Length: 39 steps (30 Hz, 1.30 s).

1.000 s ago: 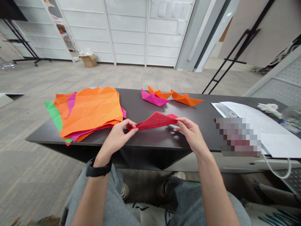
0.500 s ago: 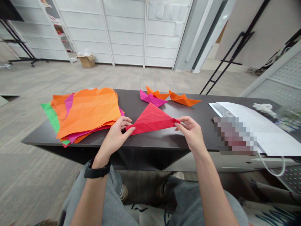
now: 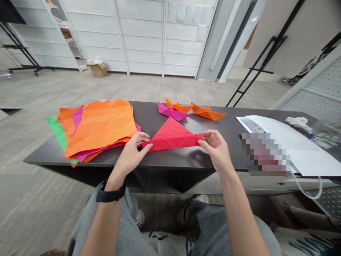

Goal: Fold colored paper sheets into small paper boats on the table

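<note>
A red sheet of paper [image 3: 173, 137], folded into a triangle with a band along its lower edge, is stretched between my hands just over the front of the dark table [image 3: 165, 160]. My left hand [image 3: 134, 149] pinches its left corner between thumb and fingers. At the right corner, my right hand [image 3: 215, 147] grips the end of the band the same way. Behind the triangle's tip stand a magenta paper boat [image 3: 173, 112] and two orange ones, an orange paper boat [image 3: 209, 112] at the right and another [image 3: 179, 106] partly hidden behind the magenta one.
A pile of coloured paper sheets [image 3: 103, 124] lies at the left, its front edge close to my left hand. White printed papers [image 3: 290, 142], a blurred-out object [image 3: 266, 154] and a crumpled tissue [image 3: 299, 123] lie at the right. A white cable [image 3: 311, 195] hangs over the front edge.
The right end of the red paper's band has opened out flatter and straighter at my right fingers. My left hand has stayed nearly still.
</note>
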Each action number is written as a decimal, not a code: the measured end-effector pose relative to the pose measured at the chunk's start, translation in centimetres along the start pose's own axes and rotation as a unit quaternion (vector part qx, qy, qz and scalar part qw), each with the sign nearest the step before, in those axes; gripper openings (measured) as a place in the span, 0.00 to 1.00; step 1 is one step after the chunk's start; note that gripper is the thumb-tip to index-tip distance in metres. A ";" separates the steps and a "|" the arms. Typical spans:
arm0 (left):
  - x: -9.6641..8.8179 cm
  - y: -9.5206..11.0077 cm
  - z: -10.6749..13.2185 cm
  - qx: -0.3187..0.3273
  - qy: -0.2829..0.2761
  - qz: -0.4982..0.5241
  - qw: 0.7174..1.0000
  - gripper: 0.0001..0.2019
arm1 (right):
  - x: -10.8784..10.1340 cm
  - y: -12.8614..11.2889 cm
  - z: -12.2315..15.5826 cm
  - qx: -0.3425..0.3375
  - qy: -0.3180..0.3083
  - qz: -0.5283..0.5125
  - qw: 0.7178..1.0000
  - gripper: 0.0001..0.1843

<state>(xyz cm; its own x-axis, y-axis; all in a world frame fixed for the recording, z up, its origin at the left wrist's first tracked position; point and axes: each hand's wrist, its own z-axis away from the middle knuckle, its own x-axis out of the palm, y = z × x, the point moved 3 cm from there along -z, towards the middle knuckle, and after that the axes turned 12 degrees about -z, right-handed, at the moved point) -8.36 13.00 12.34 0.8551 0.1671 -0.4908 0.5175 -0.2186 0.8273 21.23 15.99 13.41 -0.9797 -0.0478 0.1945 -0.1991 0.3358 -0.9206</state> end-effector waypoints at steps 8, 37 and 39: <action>0.1 0.4 0.2 0.038 -0.007 -0.039 0.998 0.07 | -0.3 0.5 0.1 0.062 -0.038 -0.045 0.996 0.11; 0.1 -0.5 -0.1 0.016 0.008 -0.022 1.000 0.10 | 0.2 1.2 -0.2 0.108 -0.066 0.139 0.982 0.17; 0.1 -0.5 -0.1 0.012 0.010 -0.021 1.000 0.10 | 0.2 0.8 -0.1 0.103 -0.094 0.151 0.979 0.19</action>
<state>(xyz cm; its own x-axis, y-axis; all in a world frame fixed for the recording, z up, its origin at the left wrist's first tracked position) -8.53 13.17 11.93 0.8319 0.1963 -0.5191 0.5539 -0.2338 0.7991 20.83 16.33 12.70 -0.9773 -0.1540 -0.1455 0.1195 0.1664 -0.9788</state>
